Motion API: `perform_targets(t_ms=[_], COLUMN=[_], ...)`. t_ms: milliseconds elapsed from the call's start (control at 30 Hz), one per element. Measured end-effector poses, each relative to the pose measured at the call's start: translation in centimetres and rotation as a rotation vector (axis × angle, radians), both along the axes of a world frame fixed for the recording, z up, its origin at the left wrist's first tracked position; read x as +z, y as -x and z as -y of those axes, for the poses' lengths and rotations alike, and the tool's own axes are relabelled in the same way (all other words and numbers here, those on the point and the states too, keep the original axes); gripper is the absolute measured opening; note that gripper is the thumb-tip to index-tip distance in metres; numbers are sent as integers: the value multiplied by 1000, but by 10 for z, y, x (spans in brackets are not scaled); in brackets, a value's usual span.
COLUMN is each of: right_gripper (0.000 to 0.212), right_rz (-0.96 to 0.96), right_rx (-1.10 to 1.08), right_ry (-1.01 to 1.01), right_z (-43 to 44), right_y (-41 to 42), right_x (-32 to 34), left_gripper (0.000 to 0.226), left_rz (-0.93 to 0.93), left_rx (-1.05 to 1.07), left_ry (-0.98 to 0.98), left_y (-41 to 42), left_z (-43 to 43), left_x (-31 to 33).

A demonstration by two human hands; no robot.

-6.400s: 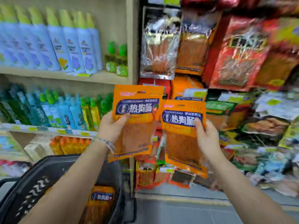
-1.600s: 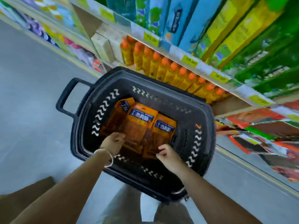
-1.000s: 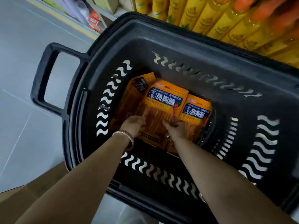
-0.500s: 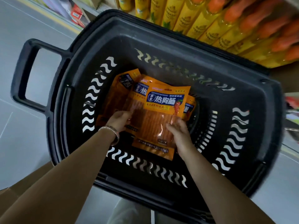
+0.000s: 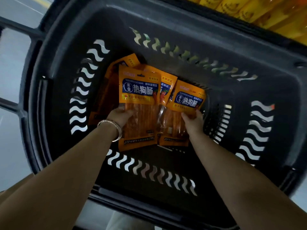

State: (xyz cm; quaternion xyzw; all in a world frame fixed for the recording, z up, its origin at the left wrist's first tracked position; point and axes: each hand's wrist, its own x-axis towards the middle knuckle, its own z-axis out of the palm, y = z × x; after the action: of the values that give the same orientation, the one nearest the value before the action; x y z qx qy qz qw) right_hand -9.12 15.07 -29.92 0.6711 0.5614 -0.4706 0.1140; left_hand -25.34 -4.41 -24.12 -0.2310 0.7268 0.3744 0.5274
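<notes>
Both my arms reach down into a black shopping basket (image 5: 259, 67). My left hand (image 5: 120, 116), with a bracelet at the wrist, grips the left edge of an orange snack packet (image 5: 140, 103) with a blue label. My right hand (image 5: 193, 121) pinches the lower right part of a second orange packet (image 5: 188, 98). A third packet (image 5: 165, 90) shows between the two, and a fourth packet (image 5: 109, 90) lies beneath at the left. The packets overlap on the basket's floor.
The basket's handle (image 5: 11, 67) sticks out at the left over grey floor (image 5: 11, 146). Yellow bottles (image 5: 265, 12) line a low shelf just beyond the basket's far rim. The basket's walls have wavy slots on all sides.
Earlier I held two packets at the shelf; they are down in the basket now. Since half a second ago the camera has come closer and my hands have spread the top two packets apart.
</notes>
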Motion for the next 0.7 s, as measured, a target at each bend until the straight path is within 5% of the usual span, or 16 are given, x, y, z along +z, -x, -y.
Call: perform_targets(t_ms=[133, 333, 567, 700], right_gripper=[110, 126, 80, 49], right_rz=[67, -1, -178, -226], right_rx=[76, 219, -305, -203], right_ry=[12, 57, -89, 27], right_z=[-4, 3, -12, -23], right_y=[-10, -2, 6, 1], right_x=[-17, -24, -12, 22], left_gripper=[24, 20, 27, 32], left_rz=[-43, -74, -91, -192], left_rx=[-31, -78, -84, -96], left_ry=[20, 45, 23, 59], left_y=[7, 7, 2, -2], left_z=[0, -4, -5, -19], left_x=[-7, -9, -1, 27])
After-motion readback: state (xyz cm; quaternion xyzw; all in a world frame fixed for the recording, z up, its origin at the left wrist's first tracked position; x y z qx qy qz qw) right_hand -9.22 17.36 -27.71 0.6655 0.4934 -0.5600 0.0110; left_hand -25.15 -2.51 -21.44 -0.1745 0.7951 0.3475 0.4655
